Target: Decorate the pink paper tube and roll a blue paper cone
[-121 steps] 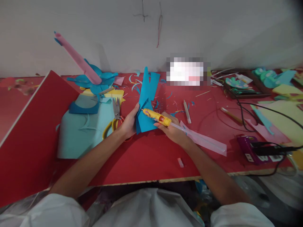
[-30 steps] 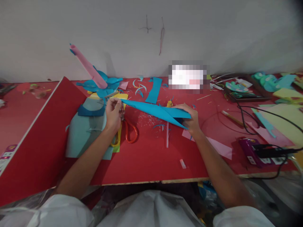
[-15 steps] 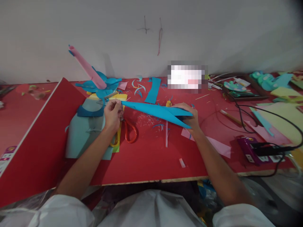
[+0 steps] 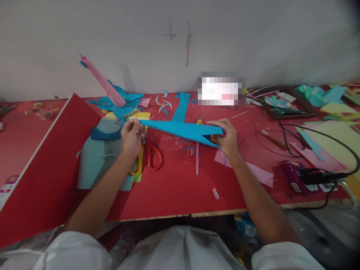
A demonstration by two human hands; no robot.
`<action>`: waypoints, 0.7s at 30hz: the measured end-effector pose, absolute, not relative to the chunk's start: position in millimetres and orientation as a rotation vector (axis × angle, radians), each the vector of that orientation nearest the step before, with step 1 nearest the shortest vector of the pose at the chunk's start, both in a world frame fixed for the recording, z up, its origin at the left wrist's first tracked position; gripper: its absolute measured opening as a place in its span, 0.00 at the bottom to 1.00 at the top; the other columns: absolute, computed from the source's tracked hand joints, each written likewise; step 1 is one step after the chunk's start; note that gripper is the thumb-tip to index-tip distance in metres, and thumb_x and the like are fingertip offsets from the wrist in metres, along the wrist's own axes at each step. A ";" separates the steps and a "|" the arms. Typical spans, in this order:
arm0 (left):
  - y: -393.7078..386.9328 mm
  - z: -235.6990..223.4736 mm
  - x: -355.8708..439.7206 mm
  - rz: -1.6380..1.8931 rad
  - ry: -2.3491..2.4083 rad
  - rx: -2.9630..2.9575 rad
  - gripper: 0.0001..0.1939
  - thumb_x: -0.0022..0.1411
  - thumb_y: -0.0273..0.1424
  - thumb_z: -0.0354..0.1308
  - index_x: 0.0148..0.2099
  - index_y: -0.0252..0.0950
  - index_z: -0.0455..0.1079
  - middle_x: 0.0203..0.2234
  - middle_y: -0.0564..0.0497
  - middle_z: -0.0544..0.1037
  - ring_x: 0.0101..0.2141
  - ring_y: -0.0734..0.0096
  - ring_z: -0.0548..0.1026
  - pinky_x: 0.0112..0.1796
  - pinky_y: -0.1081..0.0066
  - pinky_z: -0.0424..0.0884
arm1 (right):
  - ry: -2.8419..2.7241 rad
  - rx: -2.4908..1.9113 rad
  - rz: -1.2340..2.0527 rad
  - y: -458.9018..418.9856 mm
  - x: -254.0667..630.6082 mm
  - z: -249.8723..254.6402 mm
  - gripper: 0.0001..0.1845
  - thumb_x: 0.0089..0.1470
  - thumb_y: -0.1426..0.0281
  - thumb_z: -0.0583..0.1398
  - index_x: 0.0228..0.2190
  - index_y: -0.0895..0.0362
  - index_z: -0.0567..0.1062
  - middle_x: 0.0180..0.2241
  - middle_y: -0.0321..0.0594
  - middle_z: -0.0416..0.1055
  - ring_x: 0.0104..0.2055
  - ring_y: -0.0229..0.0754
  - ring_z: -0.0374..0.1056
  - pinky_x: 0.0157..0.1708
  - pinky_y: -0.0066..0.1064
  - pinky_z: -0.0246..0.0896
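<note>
A sheet of blue paper [image 4: 180, 129], rolled into a long narrow cone, spans the gap between my two hands above the red tabletop. Its pointed end is pinched in the fingers of my left hand [image 4: 131, 138]. At the wide, overlapping end, my right hand [image 4: 227, 138] grips the paper's edge, some of its fingers hidden behind the paper. Below and just right of my left hand lie scissors with an orange-red handle [image 4: 154, 156] and a yellow handle [image 4: 137, 167]; their blades are hidden.
A pink paper tube [image 4: 102, 80] stands tilted on blue petal shapes [image 4: 132, 99] at the back left. A red board [image 4: 50, 168] leans at left. Blue strips and paper scraps [image 4: 174, 144] litter the middle. At right are a purple box [image 4: 298, 180], black cables and a tray [image 4: 309, 112].
My right hand has shifted a little left and up along the cone's wide end, and the roll looks slightly narrower there. My left hand still pinches the tip, moved slightly left.
</note>
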State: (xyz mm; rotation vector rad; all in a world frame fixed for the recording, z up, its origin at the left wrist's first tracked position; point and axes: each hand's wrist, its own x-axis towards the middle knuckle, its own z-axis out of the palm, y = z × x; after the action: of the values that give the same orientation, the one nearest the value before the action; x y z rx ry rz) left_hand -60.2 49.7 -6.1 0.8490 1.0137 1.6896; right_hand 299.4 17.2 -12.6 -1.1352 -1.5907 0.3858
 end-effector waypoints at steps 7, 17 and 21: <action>50.2 -4.2 -60.6 1.712 0.978 0.896 0.21 0.49 0.39 0.81 0.33 0.37 0.72 0.24 0.58 0.68 0.24 0.81 0.68 0.21 0.80 0.62 | -1.273 -1.167 0.792 18.3 298.1 -15.1 0.32 0.69 0.42 0.51 0.44 0.49 0.85 0.28 0.38 0.78 0.26 0.42 0.72 0.29 0.35 0.68; 47.0 -2.4 -57.3 1.637 1.084 0.933 0.23 0.54 0.46 0.77 0.32 0.37 0.70 0.22 0.58 0.67 0.19 0.81 0.65 0.18 0.79 0.60 | -1.269 -1.133 0.690 17.1 297.5 -10.5 0.10 0.56 0.61 0.70 0.39 0.51 0.84 0.36 0.37 0.82 0.36 0.41 0.75 0.35 0.33 0.67; 48.3 -3.3 -58.7 1.642 1.073 0.901 0.24 0.49 0.44 0.80 0.32 0.36 0.70 0.21 0.58 0.68 0.19 0.81 0.65 0.18 0.79 0.60 | -1.290 -1.151 0.679 14.3 294.9 -8.4 0.11 0.55 0.60 0.71 0.38 0.50 0.84 0.34 0.37 0.81 0.33 0.40 0.73 0.32 0.32 0.66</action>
State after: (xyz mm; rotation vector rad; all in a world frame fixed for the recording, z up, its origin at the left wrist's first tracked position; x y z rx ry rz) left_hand -58.7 48.3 -3.3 0.9015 1.0725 1.6421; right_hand 294.9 14.3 -8.4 -1.1507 -1.2904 0.6795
